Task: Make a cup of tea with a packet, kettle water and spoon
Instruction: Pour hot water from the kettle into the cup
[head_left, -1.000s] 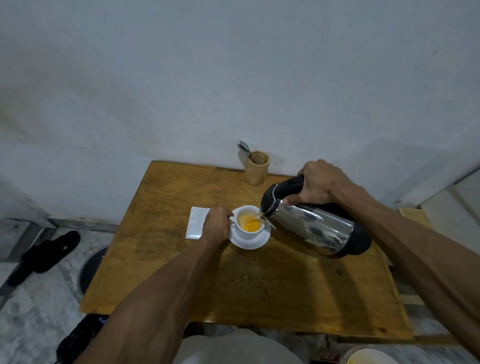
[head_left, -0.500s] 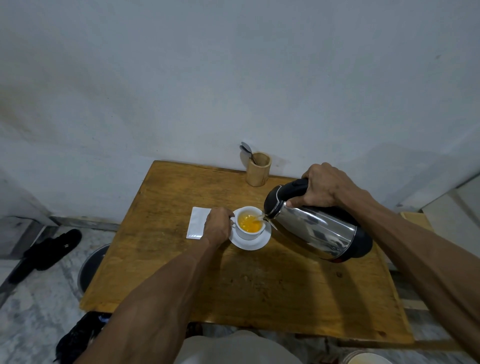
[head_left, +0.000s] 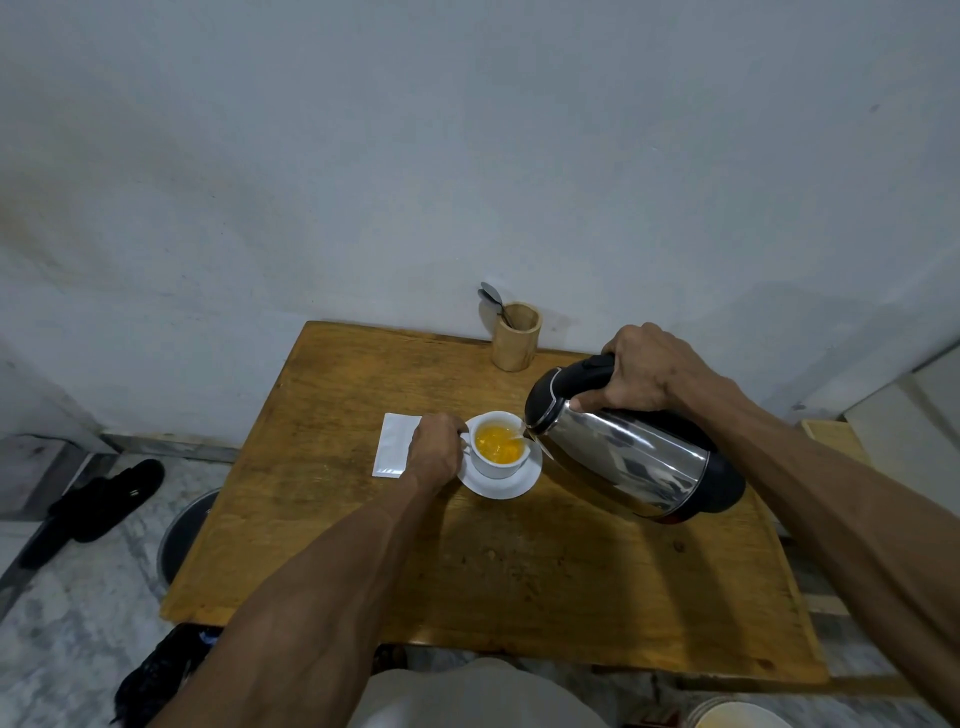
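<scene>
A white cup (head_left: 501, 467) holding orange-yellow liquid stands on a white saucer (head_left: 511, 486) on the wooden table (head_left: 519, 571). My left hand (head_left: 436, 454) grips the cup's handle on its left side. My right hand (head_left: 641, 374) holds the black handle of a steel kettle (head_left: 628, 457), which is tilted with its spout over the cup's right rim; a thin stream of water runs into the cup. A white packet (head_left: 394, 451) lies flat just left of my left hand. A spoon (head_left: 493, 301) stands in a wooden holder (head_left: 515, 336) at the table's back edge.
The table stands against a white wall. Black sandals (head_left: 98, 504) lie on the marble floor at the left, and a dark round container (head_left: 184, 530) sits beside the table's left edge. A pale bucket rim (head_left: 737, 714) shows at the bottom right.
The liquid in the cup has risen a little as the pouring goes on. Both hands and the kettle hold almost the same positions.
</scene>
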